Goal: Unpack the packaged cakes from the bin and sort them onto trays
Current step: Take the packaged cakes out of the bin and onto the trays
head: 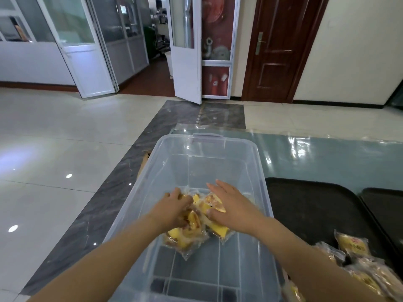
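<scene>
We see the clear plastic bin (pixel 257 162) holding a clump of yellow cellophane-wrapped cakes (pixel 192 234) directly under both hands. Left hand (pixel 176 209) grips packets; right hand (pixel 231 205) lies flat, fingers straight, on them. Black tray (pixel 309 205) sits right, nearer the right hand.

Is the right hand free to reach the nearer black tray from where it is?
Probably yes. The right hand lies flat on the packaged cakes inside the clear bin; the black tray sits just past the bin's right wall, so it must lift over that rim first.
</scene>
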`<state>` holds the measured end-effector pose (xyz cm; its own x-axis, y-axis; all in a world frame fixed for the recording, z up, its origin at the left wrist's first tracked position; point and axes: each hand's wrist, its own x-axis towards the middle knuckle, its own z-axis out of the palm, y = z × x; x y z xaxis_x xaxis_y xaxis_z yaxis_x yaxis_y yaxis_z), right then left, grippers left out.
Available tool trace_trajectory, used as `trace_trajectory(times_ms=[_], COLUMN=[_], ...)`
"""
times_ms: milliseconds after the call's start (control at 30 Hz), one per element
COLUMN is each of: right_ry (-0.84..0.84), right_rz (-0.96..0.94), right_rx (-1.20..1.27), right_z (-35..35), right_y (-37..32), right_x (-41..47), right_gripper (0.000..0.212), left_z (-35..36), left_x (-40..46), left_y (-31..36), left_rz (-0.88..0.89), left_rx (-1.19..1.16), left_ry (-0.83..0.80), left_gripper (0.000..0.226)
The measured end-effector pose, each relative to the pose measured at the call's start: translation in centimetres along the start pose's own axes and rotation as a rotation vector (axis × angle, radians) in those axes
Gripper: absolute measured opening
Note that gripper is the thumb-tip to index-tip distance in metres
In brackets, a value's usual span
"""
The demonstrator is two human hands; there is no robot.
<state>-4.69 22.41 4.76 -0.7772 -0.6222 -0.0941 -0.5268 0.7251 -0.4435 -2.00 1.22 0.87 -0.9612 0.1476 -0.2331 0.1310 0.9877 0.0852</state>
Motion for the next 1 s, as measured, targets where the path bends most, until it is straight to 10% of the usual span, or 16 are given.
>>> trace_trajectory(times_ms=[433,633,1000], right_ry=[0.419,0.541,0.236], right_rz=[-0.105,0.079,0.311], right_rx=[0.173,0.160,0.154], right_z=[-9.4,-10.9,-3.0], right_y=[3.7,12.1,28.3], right_x=[-12.9,-20.5,-32.3], right_gripper=[0.090,0.089,0.082], left_z=[-14.7,-11.7,3.7], left_x=[-2.7,0.3,2.7], left_y=[15.3,27.6,41.7], left_rz=[0.126,0.156,0.020], left_rx=[-0.444,-0.506,-0.502], left_ry=[0.449,0.345,-0.056], left_gripper=[0.069,0.069,0.084])
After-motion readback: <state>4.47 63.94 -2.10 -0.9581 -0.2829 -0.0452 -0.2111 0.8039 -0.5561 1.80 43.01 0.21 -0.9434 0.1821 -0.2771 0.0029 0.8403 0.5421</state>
